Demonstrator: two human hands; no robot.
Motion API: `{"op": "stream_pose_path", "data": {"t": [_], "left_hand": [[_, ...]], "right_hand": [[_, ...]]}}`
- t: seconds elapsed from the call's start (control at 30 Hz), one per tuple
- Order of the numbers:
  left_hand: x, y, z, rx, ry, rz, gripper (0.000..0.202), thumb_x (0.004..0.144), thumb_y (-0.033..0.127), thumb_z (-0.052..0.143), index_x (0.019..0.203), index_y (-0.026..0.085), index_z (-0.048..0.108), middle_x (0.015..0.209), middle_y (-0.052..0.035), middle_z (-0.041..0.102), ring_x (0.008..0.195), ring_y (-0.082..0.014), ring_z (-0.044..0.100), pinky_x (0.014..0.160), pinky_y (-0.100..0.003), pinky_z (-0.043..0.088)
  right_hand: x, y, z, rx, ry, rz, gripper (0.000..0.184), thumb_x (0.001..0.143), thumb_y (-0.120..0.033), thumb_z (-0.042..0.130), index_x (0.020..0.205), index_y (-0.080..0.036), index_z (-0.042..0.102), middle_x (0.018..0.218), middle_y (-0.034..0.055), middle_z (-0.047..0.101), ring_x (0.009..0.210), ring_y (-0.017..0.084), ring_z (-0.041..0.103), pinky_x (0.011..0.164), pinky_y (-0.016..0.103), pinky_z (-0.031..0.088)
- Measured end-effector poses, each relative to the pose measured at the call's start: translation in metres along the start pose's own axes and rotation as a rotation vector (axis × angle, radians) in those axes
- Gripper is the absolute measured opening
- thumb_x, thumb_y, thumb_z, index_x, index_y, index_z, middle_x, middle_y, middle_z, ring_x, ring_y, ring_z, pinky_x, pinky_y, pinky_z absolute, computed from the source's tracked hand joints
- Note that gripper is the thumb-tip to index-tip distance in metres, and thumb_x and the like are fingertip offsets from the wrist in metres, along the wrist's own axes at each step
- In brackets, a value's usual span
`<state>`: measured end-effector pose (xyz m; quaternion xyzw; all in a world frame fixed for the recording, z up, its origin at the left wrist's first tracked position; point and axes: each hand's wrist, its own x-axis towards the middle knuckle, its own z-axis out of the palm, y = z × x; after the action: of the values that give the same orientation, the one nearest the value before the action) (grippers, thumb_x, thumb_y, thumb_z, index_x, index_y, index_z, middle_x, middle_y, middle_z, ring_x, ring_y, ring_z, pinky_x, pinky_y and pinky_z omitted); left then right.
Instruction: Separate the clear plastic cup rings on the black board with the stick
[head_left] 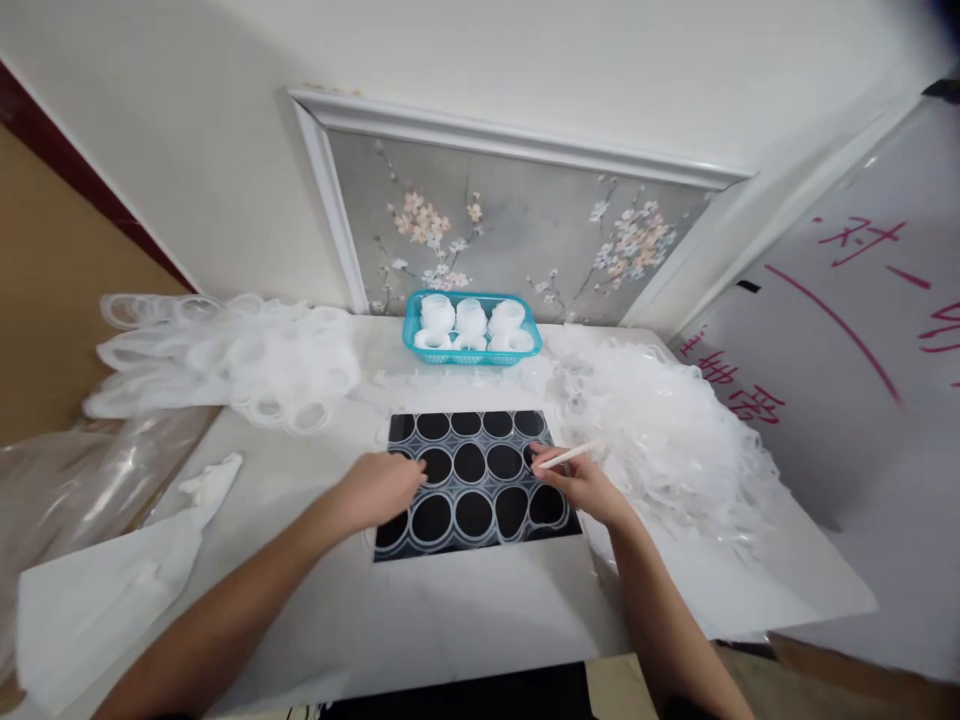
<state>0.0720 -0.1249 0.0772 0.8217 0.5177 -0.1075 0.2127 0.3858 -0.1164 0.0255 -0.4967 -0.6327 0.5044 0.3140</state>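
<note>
A translucent sheet with rows of round ring outlines (490,490) lies over a black surface on the table in front of me. My left hand (390,487) rests at its left side, fingers curled down onto a ring in the middle row. What its fingertips pinch, if anything, is too small to make out. At the sheet's right side, my right hand (577,480) is closed around a thin white stick (571,454). The stick points up and to the right, while the fingertips touch the sheet near a ring at its right edge.
Behind the sheet stands a teal plastic basket (472,357) with several stacks of white rings. A heap of translucent ring strips (292,355) lies on the left, and a larger translucent pile (667,440) on the right. Crumpled white material (150,580) covers the table's left front edge.
</note>
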Motion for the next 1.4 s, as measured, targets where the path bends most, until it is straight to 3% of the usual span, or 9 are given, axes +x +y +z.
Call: {"op": "stream_pose_path", "data": {"t": [0.1,0.33,0.6,0.8,0.87,1.0,1.17,1.23,1.4], "left_hand": [[-0.008,-0.021,-0.005,0.192,-0.079,-0.123,0.041,0.092,0.028,0.03,0.114,0.014,0.062,0.095,-0.0178,0.071,0.087,-0.0331,0.066,0.071,-0.041,0.047],[-0.007,-0.035,-0.002,0.191,-0.098,-0.231,0.055,0.092,0.035,0.028,0.14,0.011,0.037,0.108,-0.0206,0.068,0.098,-0.0352,0.064,0.075,-0.044,0.048],[0.013,-0.044,0.007,0.159,0.002,-0.309,0.056,0.093,0.041,0.025,0.14,0.014,0.038,0.112,-0.0182,0.067,0.099,-0.035,0.063,0.078,-0.045,0.048],[0.022,-0.049,0.004,0.138,0.138,-0.342,0.055,0.092,0.042,0.029,0.141,0.022,0.037,0.116,-0.0145,0.065,0.103,-0.0317,0.062,0.08,-0.039,0.047],[0.027,-0.054,-0.003,0.133,0.185,-0.351,0.056,0.09,0.039,0.034,0.144,0.023,0.034,0.114,-0.0143,0.066,0.101,-0.0319,0.062,0.079,-0.039,0.046],[0.036,-0.061,-0.014,0.087,0.234,-0.332,0.045,0.087,0.038,0.042,0.13,0.032,0.053,0.109,-0.0049,0.069,0.099,-0.0267,0.063,0.077,-0.032,0.046],[0.028,-0.036,0.002,0.002,0.421,-0.265,0.039,0.091,0.047,0.04,0.118,0.032,0.064,0.093,-0.0005,0.073,0.087,-0.0216,0.066,0.071,-0.029,0.045],[0.018,-0.015,0.019,-0.024,0.428,-0.118,0.038,0.092,0.048,0.04,0.115,0.033,0.065,0.096,0.0009,0.073,0.083,-0.0196,0.066,0.07,-0.028,0.045],[0.005,0.026,0.057,0.111,0.23,0.126,0.044,0.096,0.043,0.031,0.132,0.031,0.052,0.095,-0.0065,0.072,0.077,-0.024,0.067,0.064,-0.032,0.044]], "right_hand": [[0.012,0.003,0.006,-0.157,0.052,-0.072,0.017,0.079,-0.039,0.063,0.078,-0.023,0.067,0.091,0.0062,0.071,0.127,0.032,0.048,0.107,0.053,0.032],[0.043,-0.001,0.007,-0.386,0.145,-0.118,0.009,0.078,-0.027,0.059,0.075,-0.026,0.068,0.087,0.0025,0.072,0.125,0.032,0.051,0.103,0.054,0.037],[0.058,-0.004,0.009,-0.457,0.222,-0.082,0.01,0.078,-0.021,0.059,0.076,-0.025,0.068,0.09,0.0036,0.073,0.127,0.031,0.049,0.103,0.05,0.039],[0.074,0.006,0.002,-0.429,0.238,-0.175,0.012,0.079,-0.022,0.056,0.074,-0.023,0.067,0.08,-0.0002,0.071,0.091,0.021,0.067,0.111,0.046,0.03],[0.078,0.01,0.0,-0.427,0.266,-0.174,0.011,0.078,-0.022,0.057,0.074,-0.023,0.067,0.077,-0.0007,0.071,0.095,0.021,0.067,0.112,0.044,0.029],[0.079,0.009,-0.004,-0.419,0.353,-0.153,0.012,0.078,-0.024,0.057,0.076,-0.022,0.068,0.087,0.004,0.072,0.117,0.026,0.056,0.106,0.044,0.036],[0.052,-0.013,0.014,-0.441,0.564,-0.282,0.015,0.083,-0.028,0.056,0.083,-0.022,0.069,0.098,0.0063,0.07,0.111,0.026,0.059,0.099,0.042,0.042],[0.036,-0.02,0.032,-0.367,0.459,-0.307,0.015,0.085,-0.031,0.056,0.087,-0.023,0.069,0.095,0.0052,0.071,0.098,0.023,0.063,0.091,0.038,0.047],[0.014,-0.014,0.075,-0.21,0.131,-0.236,0.015,0.084,-0.033,0.059,0.086,-0.023,0.069,0.085,0.0035,0.072,0.081,0.021,0.066,0.076,0.032,0.05]]}}
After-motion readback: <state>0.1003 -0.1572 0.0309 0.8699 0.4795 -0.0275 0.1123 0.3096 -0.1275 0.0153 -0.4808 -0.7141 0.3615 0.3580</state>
